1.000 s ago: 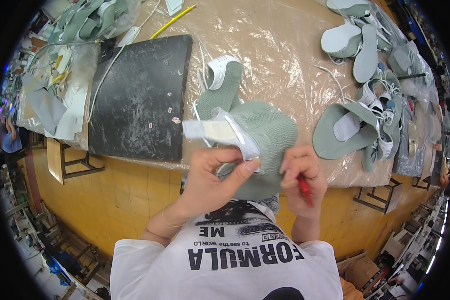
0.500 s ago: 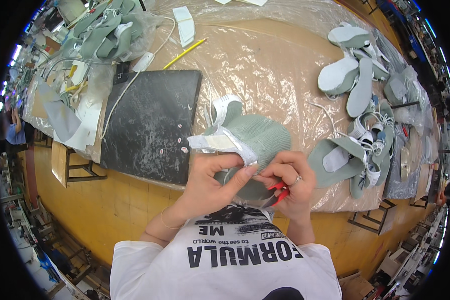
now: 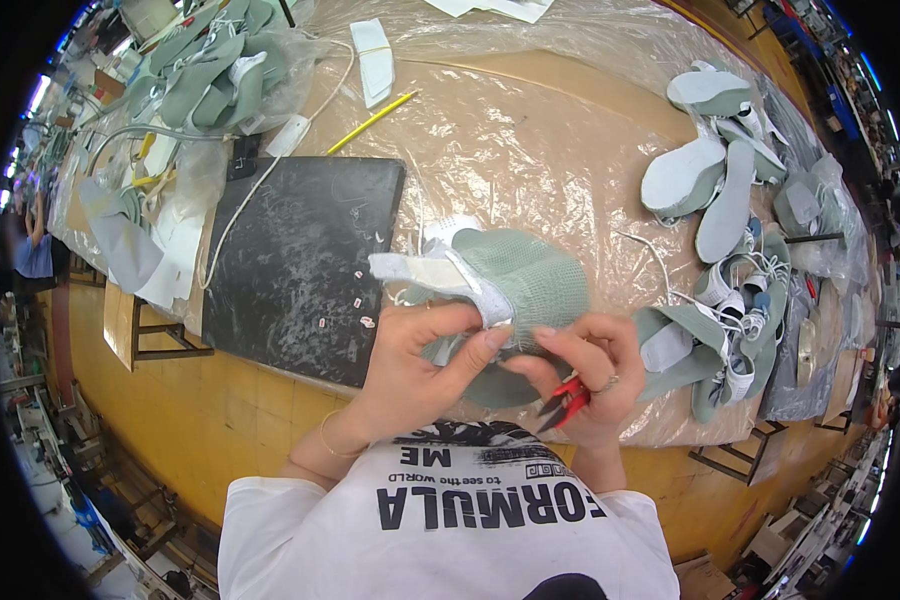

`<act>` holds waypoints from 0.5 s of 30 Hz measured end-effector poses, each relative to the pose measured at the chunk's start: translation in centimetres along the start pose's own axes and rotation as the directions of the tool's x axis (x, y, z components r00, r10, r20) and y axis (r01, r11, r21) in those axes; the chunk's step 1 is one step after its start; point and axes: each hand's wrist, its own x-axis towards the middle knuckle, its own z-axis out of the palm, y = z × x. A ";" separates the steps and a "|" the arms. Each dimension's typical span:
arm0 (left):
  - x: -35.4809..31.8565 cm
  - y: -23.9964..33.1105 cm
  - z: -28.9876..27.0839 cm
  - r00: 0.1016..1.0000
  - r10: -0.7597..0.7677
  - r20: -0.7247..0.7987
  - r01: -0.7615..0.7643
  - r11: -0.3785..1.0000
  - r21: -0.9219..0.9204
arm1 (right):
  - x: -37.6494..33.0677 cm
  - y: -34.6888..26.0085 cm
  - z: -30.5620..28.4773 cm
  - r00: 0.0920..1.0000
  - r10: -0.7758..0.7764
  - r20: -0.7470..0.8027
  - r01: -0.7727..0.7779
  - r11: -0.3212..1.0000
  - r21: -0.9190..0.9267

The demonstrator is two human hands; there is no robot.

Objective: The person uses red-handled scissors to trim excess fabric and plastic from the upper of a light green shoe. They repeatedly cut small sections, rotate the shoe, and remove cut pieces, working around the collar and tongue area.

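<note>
I hold a grey-green knitted shoe upper (image 3: 530,275) with a white lining strip above the near edge of the table. My left hand (image 3: 420,355) pinches its white edge between thumb and fingers. My right hand (image 3: 580,375) grips the upper's lower edge from the right and also carries small red-handled snips (image 3: 565,395) tucked in the palm, a ring on one finger.
A black rubber mat (image 3: 300,260) lies at the left on the plastic-covered table (image 3: 530,130). Several grey-green uppers (image 3: 730,290) are piled at the right, more (image 3: 210,70) at the far left. A yellow pencil (image 3: 372,122) and white pieces (image 3: 372,60) lie beyond.
Both hands turned the upper a little and drew closer together. The snips moved down into my right palm.
</note>
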 end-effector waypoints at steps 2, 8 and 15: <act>0.2 0.1 0.4 1.000 0.012 0.005 -0.012 0.999 0.038 | 0.0 0.2 0.1 1.000 -0.002 -0.001 0.002 1.000 0.001; 0.8 0.0 1.8 0.999 0.029 0.018 -0.031 0.993 0.113 | 0.2 1.6 -0.6 0.994 0.103 0.021 -0.105 0.966 0.236; 1.8 -0.2 4.2 0.998 -0.055 0.027 0.052 0.993 0.102 | -0.9 4.0 -1.9 0.930 0.335 0.155 -0.367 0.796 0.482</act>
